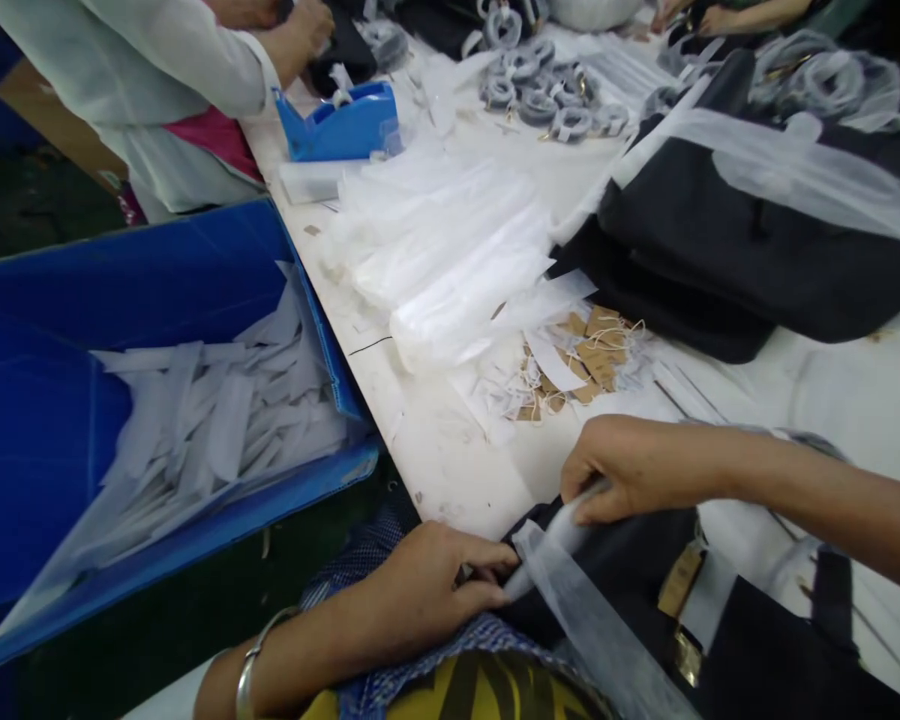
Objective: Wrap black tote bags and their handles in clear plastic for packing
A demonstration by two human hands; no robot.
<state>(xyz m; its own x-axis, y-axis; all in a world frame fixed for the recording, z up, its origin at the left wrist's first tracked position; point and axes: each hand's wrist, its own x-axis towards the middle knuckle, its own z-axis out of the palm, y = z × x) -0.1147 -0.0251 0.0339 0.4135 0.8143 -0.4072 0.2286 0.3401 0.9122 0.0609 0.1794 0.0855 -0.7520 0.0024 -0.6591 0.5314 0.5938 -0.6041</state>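
A black bag [630, 560] lies at the table's near edge, in front of my body. Across its top runs a white translucent wrapping strip [566, 525], rolled into a tube shape. My right hand [634, 470] is closed round the strip's upper end. The fingers of my left hand [450, 575] pinch its lower end beside the bag. Whether a handle lies inside the strip is hidden. Another translucent strip [600, 620] trails down over the bag. A brown tag [681, 580] and a gold-coloured metal piece [688, 655] show on the bag's front.
White sheets [450, 250] are piled mid-table, with brown string tags [596, 355] nearer me. A blue bin [217, 235] of white strips stands left. Black bags [757, 230] lie right. Beyond are a blue tape dispenser [337, 125], wrapped coils [540, 90] and co-workers' hands.
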